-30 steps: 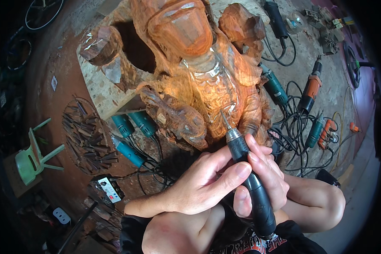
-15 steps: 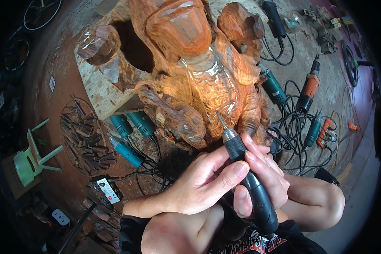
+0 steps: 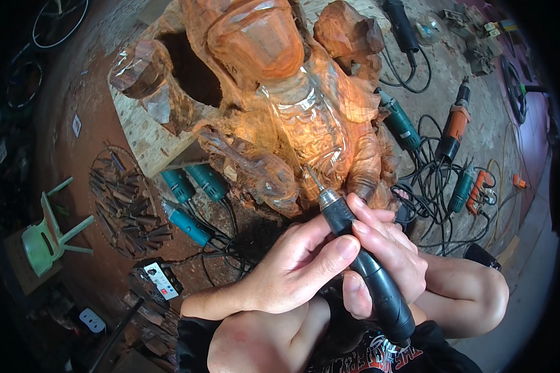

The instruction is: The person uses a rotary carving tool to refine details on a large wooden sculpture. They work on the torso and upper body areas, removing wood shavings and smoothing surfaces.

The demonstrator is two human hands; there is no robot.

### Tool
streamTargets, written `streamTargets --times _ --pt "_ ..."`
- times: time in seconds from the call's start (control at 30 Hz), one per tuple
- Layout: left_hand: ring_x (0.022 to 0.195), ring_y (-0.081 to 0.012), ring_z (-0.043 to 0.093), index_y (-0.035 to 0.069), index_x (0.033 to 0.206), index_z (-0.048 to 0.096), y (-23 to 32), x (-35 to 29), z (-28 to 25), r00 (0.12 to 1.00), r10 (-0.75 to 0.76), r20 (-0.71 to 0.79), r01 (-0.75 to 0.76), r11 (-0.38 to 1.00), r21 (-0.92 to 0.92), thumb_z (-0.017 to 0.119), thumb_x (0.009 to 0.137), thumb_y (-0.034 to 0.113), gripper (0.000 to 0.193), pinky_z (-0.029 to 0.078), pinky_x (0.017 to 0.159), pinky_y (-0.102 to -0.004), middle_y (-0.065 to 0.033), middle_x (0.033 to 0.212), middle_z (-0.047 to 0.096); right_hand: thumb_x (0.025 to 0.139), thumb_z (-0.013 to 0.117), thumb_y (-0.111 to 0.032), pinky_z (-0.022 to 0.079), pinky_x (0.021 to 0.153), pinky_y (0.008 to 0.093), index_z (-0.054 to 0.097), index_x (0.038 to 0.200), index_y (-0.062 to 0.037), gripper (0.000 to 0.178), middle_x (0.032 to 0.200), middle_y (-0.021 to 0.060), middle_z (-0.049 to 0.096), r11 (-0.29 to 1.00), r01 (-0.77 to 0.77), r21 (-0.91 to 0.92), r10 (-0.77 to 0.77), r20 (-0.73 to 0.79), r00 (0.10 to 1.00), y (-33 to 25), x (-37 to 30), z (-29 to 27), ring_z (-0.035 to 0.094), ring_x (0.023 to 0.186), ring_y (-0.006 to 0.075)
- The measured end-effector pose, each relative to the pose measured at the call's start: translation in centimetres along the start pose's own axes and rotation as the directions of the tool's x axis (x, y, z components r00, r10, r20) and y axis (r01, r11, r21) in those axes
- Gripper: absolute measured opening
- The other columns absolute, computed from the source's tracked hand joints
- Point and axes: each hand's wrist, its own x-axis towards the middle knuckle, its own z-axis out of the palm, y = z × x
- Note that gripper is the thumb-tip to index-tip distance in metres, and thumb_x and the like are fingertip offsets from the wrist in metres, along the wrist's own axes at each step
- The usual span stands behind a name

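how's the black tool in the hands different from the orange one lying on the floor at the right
The black rotary tool is slim like a pen, with a thin bit at its tip; the orange power tool looks bulkier. The black one is held in both the left hand and right hand, its tip at the wood carving; the orange one lies untouched among cables. Both are power tools.

Rotary tool's (image 3: 364, 264) rear end behind knee; carving's (image 3: 274, 99) top cropped.

Ahead of my hands (image 3: 330, 261) the tall wooden carving (image 3: 280, 118) blocks the way. To my right, tangled cables (image 3: 432, 186) and power tools (image 3: 457, 124) crowd the floor; to my left lie teal grinders (image 3: 193, 193) and a heap of chisels (image 3: 127, 202), with bare floor (image 3: 106, 261) below them.
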Motion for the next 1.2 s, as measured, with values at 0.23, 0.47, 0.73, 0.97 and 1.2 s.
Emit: streamTargets --times 0.23,0.47,0.73,0.97,1.2 --pt "0.127 -0.0271 0.043 -0.006 0.134 0.036 0.23 0.03 0.01 1.000 -0.007 0.003 0.007 0.999 0.033 0.041 0.100 0.021 0.043 0.033 0.106 -0.0390 -0.0214 0.134 0.045 0.078 0.067 -0.010 0.055 0.078 0.0365 0.061 0.109 0.0091 0.037 0.107 0.0328 0.061 1.000 0.014 -0.014 -0.013 0.026 1.000 0.03 0.24 -0.30 0.067 0.095 0.0350" --pt "0.127 -0.0270 0.043 -0.006 0.134 0.036 0.00 0.08 0.14 1.000 0.004 -0.020 -0.004 1.000 0.001 0.041 0.100 0.021 0.044 0.032 0.106 -0.0392 -0.0218 0.134 0.045 0.078 0.067 -0.010 0.056 0.077 0.0358 0.062 0.106 0.0094 0.035 0.105 0.0316 0.063 1.000 0.027 -0.014 -0.027 -0.019 0.999 0.29 0.16 0.04 0.067 0.094 0.0344" --pt "0.126 -0.0267 0.043 -0.005 0.133 0.038 0.03 0.01 0.15 1.000 0.009 -0.027 -0.008 1.000 0.031 0.041 0.100 0.021 0.042 0.033 0.106 -0.0388 -0.0210 0.134 0.046 0.078 0.067 -0.011 0.056 0.076 0.0348 0.062 0.106 0.0090 0.035 0.104 0.0310 0.063 0.999 0.039 -0.019 -0.039 0.009 0.999 0.33 0.36 -0.12 0.067 0.095 0.0341" --pt "0.126 -0.0269 0.044 -0.005 0.133 0.038 -0.02 0.07 0.12 1.000 0.021 -0.020 -0.020 0.999 0.033 0.040 0.100 0.019 0.041 0.034 0.106 -0.0394 -0.0206 0.134 0.046 0.077 0.068 -0.009 0.056 0.078 0.0356 0.062 0.107 0.0093 0.035 0.105 0.0303 0.063 1.000 0.009 -0.014 -0.008 0.017 1.000 0.03 0.45 -0.24 0.067 0.096 0.0343" --pt "0.127 -0.0270 0.043 -0.005 0.132 0.039 0.01 0.09 0.11 0.999 0.031 -0.013 -0.030 0.999 0.035 0.041 0.100 0.020 0.041 0.033 0.106 -0.0398 -0.0210 0.135 0.046 0.076 0.068 -0.009 0.056 0.078 0.0359 0.062 0.107 0.0090 0.036 0.105 0.0303 0.063 1.000 0.005 -0.011 -0.005 0.022 1.000 -0.05 0.52 -0.31 0.067 0.096 0.0341"
